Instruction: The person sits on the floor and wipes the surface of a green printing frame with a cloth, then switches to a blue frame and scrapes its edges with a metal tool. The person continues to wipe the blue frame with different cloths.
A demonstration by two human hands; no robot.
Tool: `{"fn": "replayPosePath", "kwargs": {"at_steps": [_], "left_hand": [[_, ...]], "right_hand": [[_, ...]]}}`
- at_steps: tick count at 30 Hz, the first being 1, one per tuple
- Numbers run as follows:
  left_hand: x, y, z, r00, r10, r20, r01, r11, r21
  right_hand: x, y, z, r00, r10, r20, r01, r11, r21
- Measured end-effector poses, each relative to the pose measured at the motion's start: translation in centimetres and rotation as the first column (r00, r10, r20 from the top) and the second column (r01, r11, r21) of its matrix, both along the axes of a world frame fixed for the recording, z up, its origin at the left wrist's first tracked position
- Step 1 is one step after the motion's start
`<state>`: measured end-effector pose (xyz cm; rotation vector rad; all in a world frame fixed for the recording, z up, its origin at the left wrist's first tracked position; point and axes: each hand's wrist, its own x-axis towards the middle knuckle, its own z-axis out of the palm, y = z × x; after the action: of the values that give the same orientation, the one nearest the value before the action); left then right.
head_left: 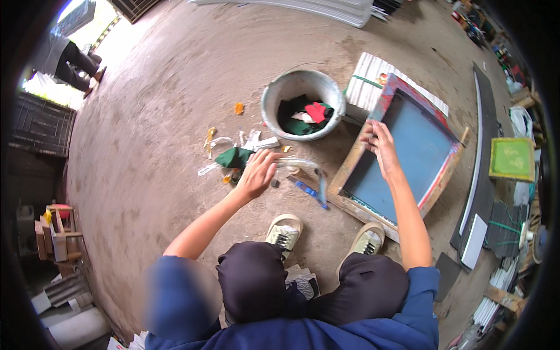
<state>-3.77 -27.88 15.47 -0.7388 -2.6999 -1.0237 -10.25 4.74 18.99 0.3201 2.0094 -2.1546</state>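
Observation:
My left hand (256, 175) hovers with its fingers stretched out over a dark green cloth (235, 157); whether it touches the cloth I cannot tell. Just right of its fingertips are a pale curved object (298, 163) and a blue tool (307, 191) on the floor. Raised over the left side of a wooden frame with blue mesh (402, 157) is my right hand (382, 147), fingers loosely bent and apart, nothing visible in it. Beyond both hands stands a grey bucket (269, 99) with black, green, red and white cloth scraps (315, 112) inside.
The frame's far end leans on a strapped white stack (366, 81). White and yellow scraps (256, 141) litter the floor near the bucket. A long dark board (475, 175) and a green framed screen (511, 159) lie to the right. Another person (70, 61) is at the far left.

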Motion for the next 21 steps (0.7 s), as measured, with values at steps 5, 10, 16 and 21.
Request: {"fn": "replayPosePath", "kwargs": {"at_steps": [5, 10, 16, 21], "left_hand": [[1.8, -7.8, -1.5, 0.953, 0.291, 0.079, -0.295, 0.954, 0.043], [1.2, -10.0, -1.7, 0.864, 0.484, 0.136, -0.502, 0.849, 0.164], [-1.0, -9.0, -5.4, 0.877, 0.423, -0.230, -0.458, 0.879, -0.131], [-0.8, -6.0, -9.0, 0.854, 0.486, 0.184, -0.420, 0.854, -0.307]], "right_hand": [[0.2, -4.1, -2.2, 0.958, 0.246, 0.146, -0.268, 0.951, 0.155], [0.5, -5.0, -2.8, 0.947, 0.234, 0.221, -0.285, 0.929, 0.237], [0.5, -5.9, -4.1, 0.923, 0.269, 0.274, -0.342, 0.902, 0.264], [0.9, -7.1, -5.7, 0.878, 0.396, 0.270, -0.475, 0.792, 0.383]]}}
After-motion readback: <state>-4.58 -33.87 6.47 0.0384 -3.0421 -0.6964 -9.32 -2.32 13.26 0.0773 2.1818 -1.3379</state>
